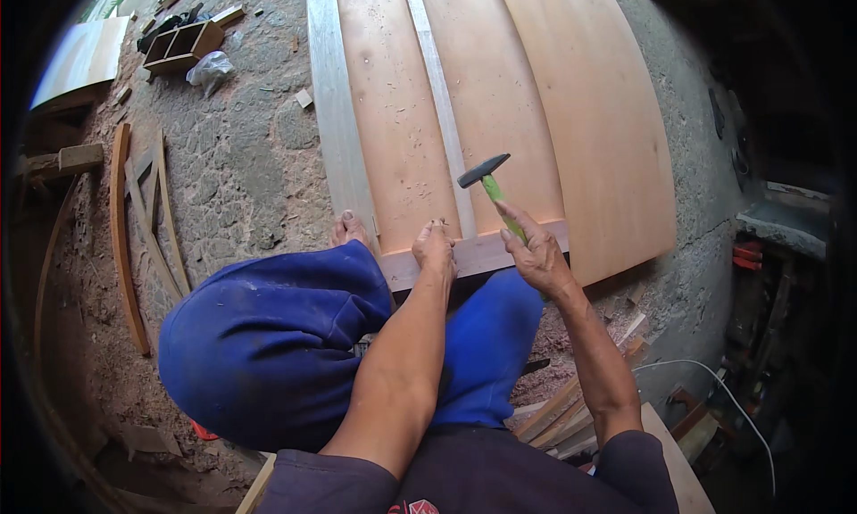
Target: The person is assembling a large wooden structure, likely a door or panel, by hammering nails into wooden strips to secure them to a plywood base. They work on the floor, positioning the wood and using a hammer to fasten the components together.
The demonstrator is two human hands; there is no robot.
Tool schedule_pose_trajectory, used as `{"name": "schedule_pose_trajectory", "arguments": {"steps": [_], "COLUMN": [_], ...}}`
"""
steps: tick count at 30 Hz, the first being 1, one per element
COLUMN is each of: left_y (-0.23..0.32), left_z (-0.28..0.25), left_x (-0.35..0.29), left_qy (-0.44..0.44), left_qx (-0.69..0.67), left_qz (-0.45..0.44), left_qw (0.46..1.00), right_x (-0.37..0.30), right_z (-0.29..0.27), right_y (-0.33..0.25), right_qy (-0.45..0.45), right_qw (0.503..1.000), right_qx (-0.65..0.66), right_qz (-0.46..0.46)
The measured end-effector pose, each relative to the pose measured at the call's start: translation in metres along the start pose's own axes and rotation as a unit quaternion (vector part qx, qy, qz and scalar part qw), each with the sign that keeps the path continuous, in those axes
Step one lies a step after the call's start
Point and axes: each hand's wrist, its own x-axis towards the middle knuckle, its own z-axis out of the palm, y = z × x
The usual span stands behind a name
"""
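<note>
My right hand [538,251] grips the green handle of a hammer [485,171], its dark head raised over the wooden panel. Closed in a pinch, my left hand [435,246] rests at the near cross rail [491,252], close to the lower end of the pale middle strip [437,77]. Whatever its fingertips hold is too small to make out. The frame lies flat, with light brown boards [393,95] between the strips and a grey-white side rail [339,112] along its left. My bare foot [352,229] is beside the rail's near end.
A wider plywood sheet [598,130] lies along the right side. Curved wooden strips [125,237] rest on the dusty floor at left, below a small divided wooden box [182,48] and a plastic bag [211,71]. Offcuts [562,407] and a white cable [723,385] are at lower right.
</note>
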Motion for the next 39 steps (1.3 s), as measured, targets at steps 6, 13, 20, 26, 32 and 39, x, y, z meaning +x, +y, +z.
{"name": "schedule_pose_trajectory", "arguments": {"steps": [6,13,20,26,32,39], "left_y": [-0.011,-0.01,-0.012,-0.016,-0.019,-0.03], "left_z": [0.029,0.027,0.02,0.018,0.019,0.017], "left_x": [-0.041,-0.033,-0.027,-0.025,-0.024,-0.014], "left_qy": [0.035,0.074,0.057,0.045,0.067,0.07], "left_qx": [-0.057,-0.016,0.087,0.093,0.107,0.155], "left_qz": [-0.041,0.027,0.021,0.036,0.043,0.049], "left_qw": [0.997,0.997,0.994,0.994,0.991,0.984], "right_x": [0.043,0.074,0.083,0.089,0.103,0.118], "right_z": [-0.02,-0.02,-0.01,-0.002,0.01,0.025], "right_y": [-0.022,-0.056,-0.058,-0.049,-0.077,-0.106], "right_qy": [-0.101,-0.198,-0.275,-0.303,-0.327,-0.387], "right_qw": [0.962,0.902,0.851,0.831,0.776,0.697], "right_qx": [-0.232,-0.356,-0.443,-0.453,-0.521,-0.585], "right_qz": [-0.105,-0.143,-0.062,-0.11,-0.142,-0.15]}}
